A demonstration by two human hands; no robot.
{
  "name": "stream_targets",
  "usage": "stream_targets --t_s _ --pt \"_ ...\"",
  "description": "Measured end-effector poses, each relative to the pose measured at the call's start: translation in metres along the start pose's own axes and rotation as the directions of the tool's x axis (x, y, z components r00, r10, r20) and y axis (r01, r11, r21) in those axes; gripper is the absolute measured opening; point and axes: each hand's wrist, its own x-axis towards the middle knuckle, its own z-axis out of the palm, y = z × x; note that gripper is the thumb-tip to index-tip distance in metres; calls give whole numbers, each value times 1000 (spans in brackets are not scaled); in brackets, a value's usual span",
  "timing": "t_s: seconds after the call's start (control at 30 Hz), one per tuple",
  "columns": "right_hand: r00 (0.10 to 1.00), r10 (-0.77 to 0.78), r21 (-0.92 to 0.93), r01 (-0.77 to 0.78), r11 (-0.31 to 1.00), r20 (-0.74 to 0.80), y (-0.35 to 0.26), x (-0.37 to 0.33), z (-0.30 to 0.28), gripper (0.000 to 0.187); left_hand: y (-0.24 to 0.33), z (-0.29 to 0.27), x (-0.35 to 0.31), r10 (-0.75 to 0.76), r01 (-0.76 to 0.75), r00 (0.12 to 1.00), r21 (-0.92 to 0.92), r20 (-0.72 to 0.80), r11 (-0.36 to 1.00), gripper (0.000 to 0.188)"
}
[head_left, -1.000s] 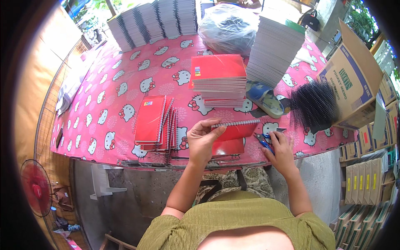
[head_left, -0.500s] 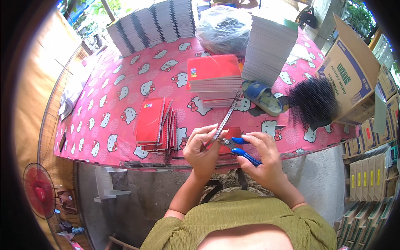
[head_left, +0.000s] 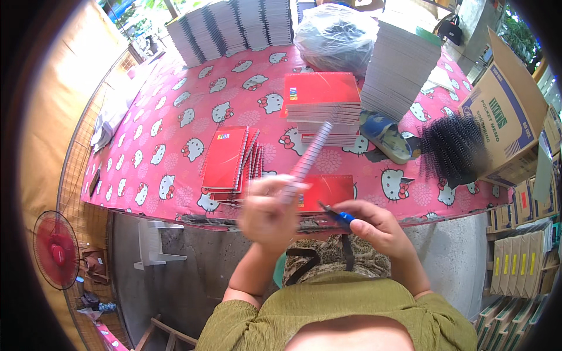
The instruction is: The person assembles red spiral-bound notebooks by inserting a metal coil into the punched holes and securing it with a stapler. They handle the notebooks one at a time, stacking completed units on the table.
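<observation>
My left hand [head_left: 266, 213], smeared by motion, grips a spiral notebook [head_left: 312, 152] that is tilted up so its coil edge faces me. Lower and to its right, my right hand [head_left: 377, 228] is wrapped round blue-handled cutting pliers [head_left: 339, 217], their tip pointing up and left. Behind the hands a red notebook [head_left: 328, 190] lies flat near the table's front edge. To the left stands a leaning pile of red spiral notebooks [head_left: 225, 155]. A taller stack of red notebooks [head_left: 322, 90] sits farther back.
A camouflage-patterned slipper [head_left: 383, 136] and a heap of black plastic coils [head_left: 451, 149] lie at the right, beside an open cardboard box [head_left: 503, 111]. Tall paper stacks [head_left: 401, 64] and a clear plastic bag [head_left: 335, 38] stand at the back of the pink patterned tablecloth [head_left: 175, 128].
The pliers have come away from the notebook's coil and moved down. My left hand has moved left and down with the notebook. The view has shifted, uncovering the flat red notebook.
</observation>
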Motion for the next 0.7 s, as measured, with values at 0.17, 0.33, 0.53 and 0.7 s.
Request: stream_targets --t_s 0.17,0.33,0.53,0.7 --pt "849 -342 -656 -8 755 -403 30 3 -46 43 -74 -93 29 -596 491 646 -338 -478 803 24" --pt "859 -379 -902 -192 387 -346 68 -1 -63 47 -116 -109 -7 -635 639 645 -155 -425 753 12" --pt "872 -371 -918 -187 350 -319 62 3 -78 48 -112 -109 -2 -671 670 674 -128 -309 732 26" --pt "665 -413 -782 -494 380 -622 49 45 -192 45 -97 -110 1 -705 689 687 -149 -177 709 31"
